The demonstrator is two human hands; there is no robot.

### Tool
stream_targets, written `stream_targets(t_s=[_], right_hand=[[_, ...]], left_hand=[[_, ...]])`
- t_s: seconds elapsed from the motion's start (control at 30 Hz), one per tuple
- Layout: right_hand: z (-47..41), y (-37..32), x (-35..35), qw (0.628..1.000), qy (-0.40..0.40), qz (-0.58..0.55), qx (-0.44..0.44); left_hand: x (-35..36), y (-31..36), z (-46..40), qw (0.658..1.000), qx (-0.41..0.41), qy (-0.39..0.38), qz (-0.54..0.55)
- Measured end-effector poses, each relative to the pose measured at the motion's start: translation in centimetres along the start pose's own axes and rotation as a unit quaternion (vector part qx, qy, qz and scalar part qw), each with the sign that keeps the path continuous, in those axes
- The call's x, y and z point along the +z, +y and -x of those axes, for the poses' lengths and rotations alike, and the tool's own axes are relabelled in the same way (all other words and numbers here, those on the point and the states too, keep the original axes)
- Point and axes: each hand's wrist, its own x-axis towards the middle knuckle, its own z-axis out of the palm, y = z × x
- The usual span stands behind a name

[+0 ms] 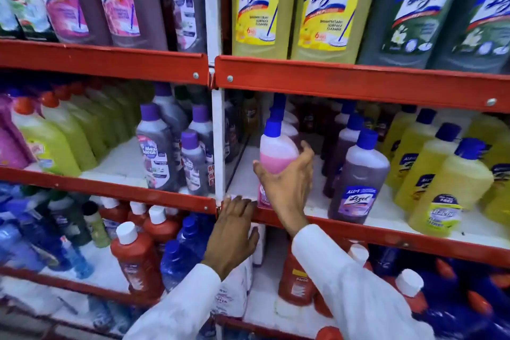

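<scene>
**Item:** pink cleaner bottle (276,152), blue cap, upright at the front of the middle shelf. Its base is hidden behind the wrist, so I cannot tell whether it stands or hangs lifted.

**Grip:** right hand (287,182) wrapped round the bottle's body, thumb on the left side, fingers curled round the right, nothing else held.

**Other hand:** left hand (234,229), below and left of the grip, fingers laid over the red shelf edge (386,232), holding nothing.

**Neighbours:** purple Lizol bottle (358,179) just right of the grip, yellow bottles (452,188) beyond it, white upright (218,146) near on the left, and more blue-capped bottles filed behind.

**Handling note:** the step looks like moving this one bottle. Keep it vertical, travel straight along its own file, and mind the purple neighbour's shoulder. The left hand serves well as a brace.
</scene>
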Motion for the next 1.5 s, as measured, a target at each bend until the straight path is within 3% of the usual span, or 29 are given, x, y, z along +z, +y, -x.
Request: stream_targets(t_s=[0.17,0.37,0.47,0.57,0.63,0.7,0.77,0.87,0.97,1.03,1.13,1.33,1.4,1.5], right_hand=[[-1.1,-0.4,2.2,0.997,0.054,-0.057,0.011],[-2.8,0.2,-0.2,0.981,0.035,-0.191,-0.010],[-4.1,-0.7,-3.5,0.961,-0.035,-0.262,-0.085],[-5.2,-1.4,-6.8,0.899,-0.200,-0.366,-0.137],[-5.0,-1.5,-7.9,0.839,-0.289,-0.451,-0.094],[-4.4,-1.4,-8.5,0.790,-0.337,-0.510,-0.038],[-4.0,-1.5,-8.9,0.771,-0.353,-0.529,-0.023],[-3.5,-1.9,-9.6,0.829,-0.289,-0.475,-0.053],[-2.9,-2.1,-9.8,0.920,-0.157,-0.342,-0.112],[-2.2,-2.2,-9.8,0.951,-0.085,-0.256,-0.153],[-1.5,-1.7,-10.5,0.962,-0.033,-0.212,-0.168],[-0.1,-0.3,-12.2,0.971,-0.038,-0.203,-0.118],[0.6,0.2,-12.9,0.974,-0.042,-0.191,-0.113],[1.8,1.5,-14.1,0.978,-0.057,-0.181,-0.091]], left_hand=[[1.0,-0.6,0.1,0.999,-0.010,0.016,0.029],[1.5,-1.0,0.3,0.997,-0.010,0.030,0.063],[1.9,-1.1,0.4,0.995,-0.016,0.045,0.085],[2.4,-1.0,0.3,0.993,-0.028,0.057,0.102],[2.7,-0.8,0.2,0.992,-0.035,0.057,0.104],[2.8,-0.9,0.1,0.993,-0.035,0.058,0.099],[2.7,-1.0,0.0,0.993,-0.022,0.064,0.096],[2.4,-1.0,0.1,0.993,-0.007,0.070,0.090],[1.9,-0.8,0.2,0.993,-0.007,0.069,0.091],[1.7,-0.7,0.3,0.994,-0.009,0.062,0.089],[1.6,-0.6,0.4,0.995,-0.010,0.054,0.083],[1.3,0.1,0.4,0.997,-0.008,0.050,0.067],[0.7,1.2,0.8,0.991,-0.009,0.040,0.127],[-0.8,4.9,1.7,0.955,0.023,0.002,0.297]])
